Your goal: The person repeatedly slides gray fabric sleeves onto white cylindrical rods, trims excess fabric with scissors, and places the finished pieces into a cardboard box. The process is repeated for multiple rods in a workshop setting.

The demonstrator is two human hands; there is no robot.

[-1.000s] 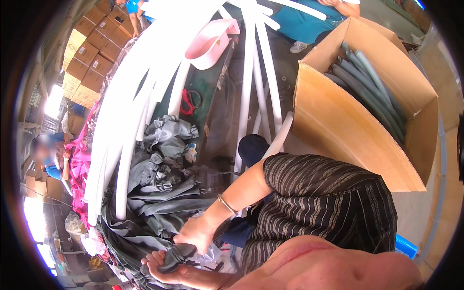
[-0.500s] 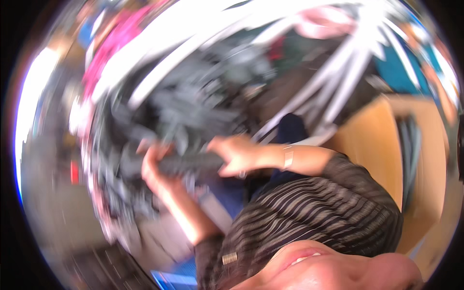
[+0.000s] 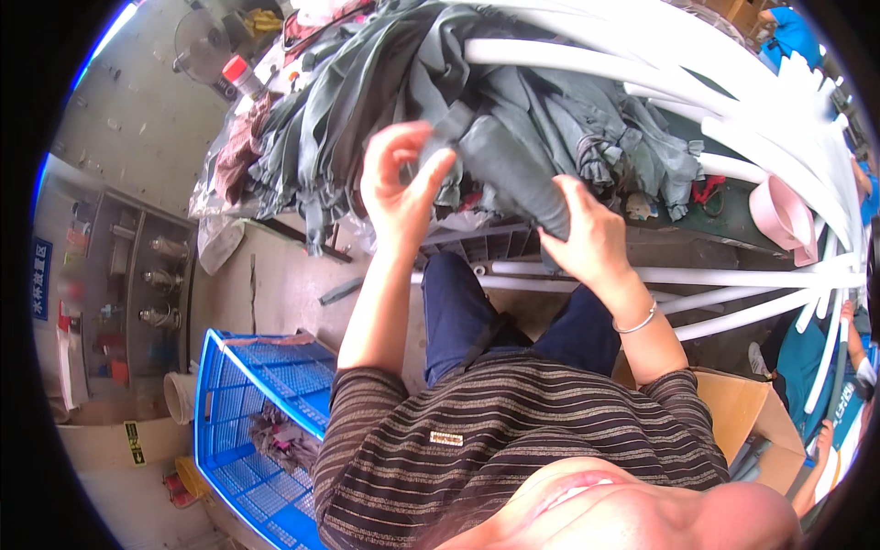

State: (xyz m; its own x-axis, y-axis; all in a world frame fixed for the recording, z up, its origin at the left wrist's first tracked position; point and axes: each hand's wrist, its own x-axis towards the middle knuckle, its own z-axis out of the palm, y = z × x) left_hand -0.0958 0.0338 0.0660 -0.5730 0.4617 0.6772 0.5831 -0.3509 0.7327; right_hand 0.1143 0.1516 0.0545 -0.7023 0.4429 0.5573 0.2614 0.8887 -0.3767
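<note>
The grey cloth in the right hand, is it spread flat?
Not spread flat: the grey cloth forms a long, narrow bundle, its lower end in the right hand. Rolled or folded, I can't tell.

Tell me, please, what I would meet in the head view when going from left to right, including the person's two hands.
Blue wall sign → blue plastic crate → left hand → dark grey fabric piece held in the right hand → right hand → pink container.
</note>
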